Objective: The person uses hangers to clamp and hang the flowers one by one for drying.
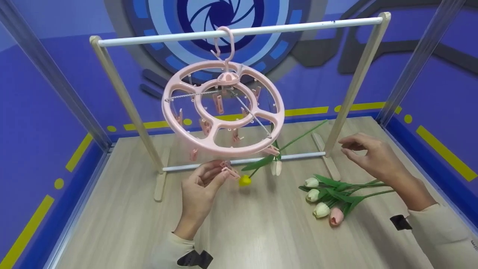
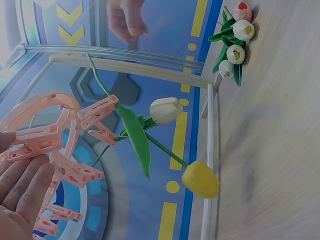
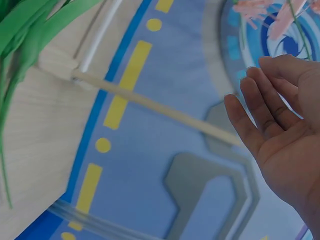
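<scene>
A round pink clip hanger (image 1: 186, 138) hangs by its hook from a rack's white top bar. My left hand (image 1: 199, 188) pinches a pink clothespin (image 2: 36, 142) between thumb and fingers, at the hanger's front edge. Just right of it, a yellow tulip (image 1: 245, 181) and a white tulip (image 1: 276, 168) hang heads down; another clothespin (image 2: 97, 111) overlaps their stems in the left wrist view. My right hand (image 1: 373, 158) is in the air beside the rack's right post, fingers loosely bent, holding nothing.
Several tulips, white ones and a pink tulip (image 1: 336, 216), lie on the wooden table (image 1: 254, 231) below the right hand. The rack has wooden posts (image 1: 354, 86), feet, and a low white bar (image 1: 298, 155). Blue printed walls enclose the table at the back and sides.
</scene>
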`<action>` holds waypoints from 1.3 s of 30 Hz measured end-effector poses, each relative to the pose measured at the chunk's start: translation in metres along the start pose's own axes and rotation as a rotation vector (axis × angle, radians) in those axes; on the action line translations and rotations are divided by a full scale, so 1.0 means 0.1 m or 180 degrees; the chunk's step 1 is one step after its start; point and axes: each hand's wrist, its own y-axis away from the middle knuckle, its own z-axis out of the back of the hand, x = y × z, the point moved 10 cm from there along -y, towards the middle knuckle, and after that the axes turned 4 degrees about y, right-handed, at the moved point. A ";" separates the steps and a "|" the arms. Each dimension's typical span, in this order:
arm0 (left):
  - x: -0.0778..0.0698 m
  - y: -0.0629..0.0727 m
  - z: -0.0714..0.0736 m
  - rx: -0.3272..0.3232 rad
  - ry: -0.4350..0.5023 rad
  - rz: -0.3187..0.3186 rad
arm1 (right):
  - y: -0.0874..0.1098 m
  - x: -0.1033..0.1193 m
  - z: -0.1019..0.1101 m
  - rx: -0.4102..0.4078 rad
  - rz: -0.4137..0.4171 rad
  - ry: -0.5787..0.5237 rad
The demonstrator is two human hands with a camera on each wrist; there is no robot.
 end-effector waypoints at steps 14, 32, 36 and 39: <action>0.02 0.02 -0.02 0.0029 -0.0031 0.0074 | 0.33 -0.64 -0.18 0.0370 -0.0475 0.0057; 0.01 0.02 -0.04 0.0071 0.0025 0.0018 | 0.73 -1.14 -0.49 0.0979 -0.0664 0.0051; 0.02 0.02 -0.04 0.0088 0.0011 -0.0005 | 0.83 -1.23 -0.60 0.1146 -0.0741 0.0067; 0.02 0.02 -0.04 0.0098 0.0004 -0.0003 | 0.91 -1.28 -0.66 0.1204 -0.0774 0.0078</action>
